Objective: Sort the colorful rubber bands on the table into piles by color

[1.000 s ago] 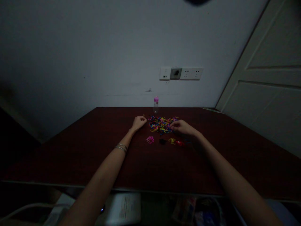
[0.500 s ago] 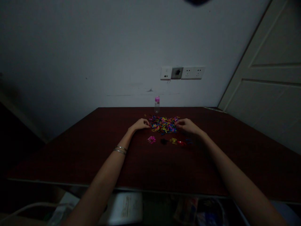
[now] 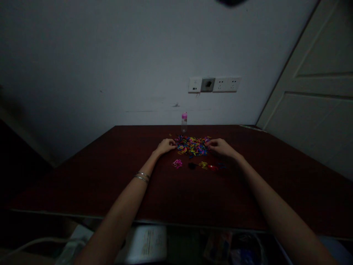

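A heap of small multicoloured rubber bands (image 3: 193, 146) lies spread on the dark red table. At its left edge is my left hand (image 3: 166, 145), fingers curled and drawn together by the bands. My right hand (image 3: 220, 146) is at the right edge, thumb and fingers pinched together; whatever either hand pinches is too small to make out. In front of the heap, sorted by colour, sit pink bands (image 3: 177, 163), a black cluster (image 3: 192, 166), yellow bands (image 3: 203, 165), red bands (image 3: 213, 168) and dim blue bands (image 3: 222, 166).
Behind the heap a clear bottle with a pink cap (image 3: 184, 123) stands upright near the wall. Sockets (image 3: 214, 85) are set in the wall above. Below the table's front edge, a white box (image 3: 150, 243) and other items sit in an open space. A door (image 3: 317, 92) is at right.
Both hands have stayed almost in place at the heap's two edges, with only slight finger shifts. The sorted groups look the same.
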`<action>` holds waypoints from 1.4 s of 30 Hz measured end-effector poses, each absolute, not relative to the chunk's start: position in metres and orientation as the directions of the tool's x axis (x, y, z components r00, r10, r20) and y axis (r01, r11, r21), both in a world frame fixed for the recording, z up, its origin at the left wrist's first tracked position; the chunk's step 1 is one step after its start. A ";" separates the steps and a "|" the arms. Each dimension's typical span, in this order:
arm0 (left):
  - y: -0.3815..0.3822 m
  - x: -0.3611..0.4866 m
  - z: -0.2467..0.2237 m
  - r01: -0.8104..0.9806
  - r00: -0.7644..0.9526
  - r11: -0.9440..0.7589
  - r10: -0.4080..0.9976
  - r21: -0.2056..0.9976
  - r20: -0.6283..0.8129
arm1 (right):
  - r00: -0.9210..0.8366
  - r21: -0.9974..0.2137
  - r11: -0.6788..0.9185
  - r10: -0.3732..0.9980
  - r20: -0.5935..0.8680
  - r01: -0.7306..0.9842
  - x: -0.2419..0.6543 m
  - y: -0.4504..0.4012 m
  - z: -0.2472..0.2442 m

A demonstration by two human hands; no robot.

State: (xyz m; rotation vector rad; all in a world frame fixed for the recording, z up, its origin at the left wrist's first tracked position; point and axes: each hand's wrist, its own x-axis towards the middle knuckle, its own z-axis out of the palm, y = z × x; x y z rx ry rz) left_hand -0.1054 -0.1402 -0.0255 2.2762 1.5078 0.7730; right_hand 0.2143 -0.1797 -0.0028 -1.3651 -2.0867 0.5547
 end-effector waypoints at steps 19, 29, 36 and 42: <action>-0.141 -0.109 -0.023 0.745 0.267 -0.406 0.909 0.529 0.321 | -0.282 -0.624 0.355 0.935 0.217 0.696 0.223 -0.176 -0.004; -0.143 -0.105 -0.012 0.680 0.117 -0.373 0.905 0.631 0.408 | -0.244 -0.632 0.333 0.943 0.227 0.699 0.224 -0.184 -0.001; -0.165 -0.055 0.016 0.526 0.270 -0.456 0.890 0.718 0.368 | -0.211 -0.650 0.316 0.948 0.237 0.692 0.227 -0.186 0.000; -0.214 0.008 0.022 0.406 0.660 -0.602 0.714 0.688 0.234 | -0.183 -0.647 0.304 0.951 0.250 0.699 0.233 -0.182 -0.006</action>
